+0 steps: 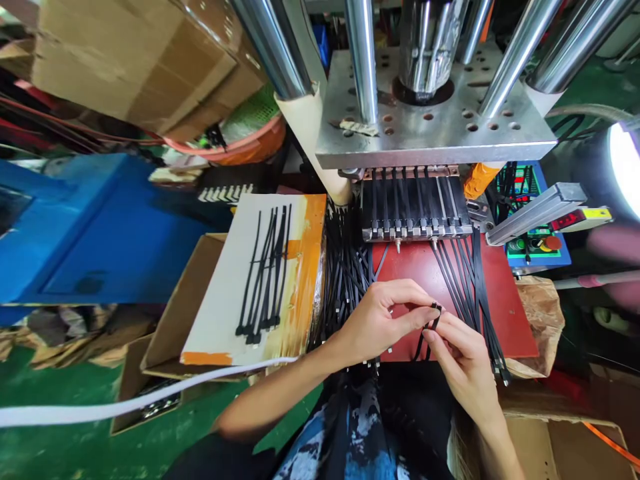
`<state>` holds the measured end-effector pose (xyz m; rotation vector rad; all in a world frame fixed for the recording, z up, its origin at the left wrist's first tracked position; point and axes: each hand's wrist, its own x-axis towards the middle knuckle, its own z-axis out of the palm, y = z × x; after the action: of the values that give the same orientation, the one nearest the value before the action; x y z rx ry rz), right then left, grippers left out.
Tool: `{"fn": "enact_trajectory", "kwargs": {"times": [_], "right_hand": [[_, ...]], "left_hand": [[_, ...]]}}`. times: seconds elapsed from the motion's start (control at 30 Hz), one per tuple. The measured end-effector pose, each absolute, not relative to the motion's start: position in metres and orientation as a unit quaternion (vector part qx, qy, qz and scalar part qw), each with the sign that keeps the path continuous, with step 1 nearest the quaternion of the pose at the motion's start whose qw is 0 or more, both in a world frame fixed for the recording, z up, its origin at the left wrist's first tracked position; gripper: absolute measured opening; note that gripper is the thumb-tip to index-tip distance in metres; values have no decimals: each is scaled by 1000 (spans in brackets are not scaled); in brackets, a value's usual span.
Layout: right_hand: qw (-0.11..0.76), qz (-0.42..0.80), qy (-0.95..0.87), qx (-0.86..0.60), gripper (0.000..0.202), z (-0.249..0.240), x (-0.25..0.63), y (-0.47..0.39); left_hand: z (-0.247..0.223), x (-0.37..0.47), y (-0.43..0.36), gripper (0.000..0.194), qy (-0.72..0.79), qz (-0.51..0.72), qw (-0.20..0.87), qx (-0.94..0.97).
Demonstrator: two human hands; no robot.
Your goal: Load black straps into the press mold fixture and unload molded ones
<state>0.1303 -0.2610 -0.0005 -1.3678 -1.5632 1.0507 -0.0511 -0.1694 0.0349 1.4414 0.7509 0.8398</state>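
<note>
Over the red board (407,267), my left hand (383,317) and my right hand (463,353) meet with fingertips pinched on a small looped black strap (434,319). Its lower part hangs between them. Just beyond, a black mold block (415,203) holds a row of black straps with metal ends under the press plate. More black straps (470,287) lie on the board to the right of the mold, and a dense pile of them (347,267) is left of the board. Several black straps (265,273) rest on a white and orange panel (230,253) farther left.
A steel press plate (435,140) with thick columns stands above the mold. A control box (537,247) and grey metal arm (535,213) are at the right. Cardboard boxes (185,300) flank the work area. A white cable (150,398) crosses the lower left.
</note>
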Motion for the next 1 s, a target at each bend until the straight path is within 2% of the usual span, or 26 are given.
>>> {"fn": "enact_trajectory", "kwargs": {"times": [0.1, 0.27, 0.43, 0.53, 0.63, 0.77, 0.87, 1.0], "right_hand": [[386, 424, -614, -542, 16, 1, 128, -256], [376, 449, -583, -563, 27, -11, 121, -248], [226, 546, -620, -516, 39, -7, 143, -241], [179, 489, -691, -502, 41, 23, 180, -204], [213, 398, -718, -530, 45, 48, 212, -138], [266, 397, -700, -531, 43, 42, 225, -54], [293, 403, -697, -516, 44, 25, 221, -19], [271, 351, -739, -507, 47, 16, 216, -5]], "left_hand": [[33, -50, -170, 13, 323, 386, 587, 634], [42, -46, -148, 12, 364, 429, 478, 675], [34, -35, -73, 22, 423, 458, 381, 683], [18, -21, -28, 18, 444, 382, 272, 764], [6, -7, 0, 23, 495, 312, 189, 789], [4, 0, 2, 23, 569, 322, 176, 736], [6, -7, -17, 41, 484, 350, 194, 778], [5, -20, -41, 38, 267, 252, 124, 922]]}}
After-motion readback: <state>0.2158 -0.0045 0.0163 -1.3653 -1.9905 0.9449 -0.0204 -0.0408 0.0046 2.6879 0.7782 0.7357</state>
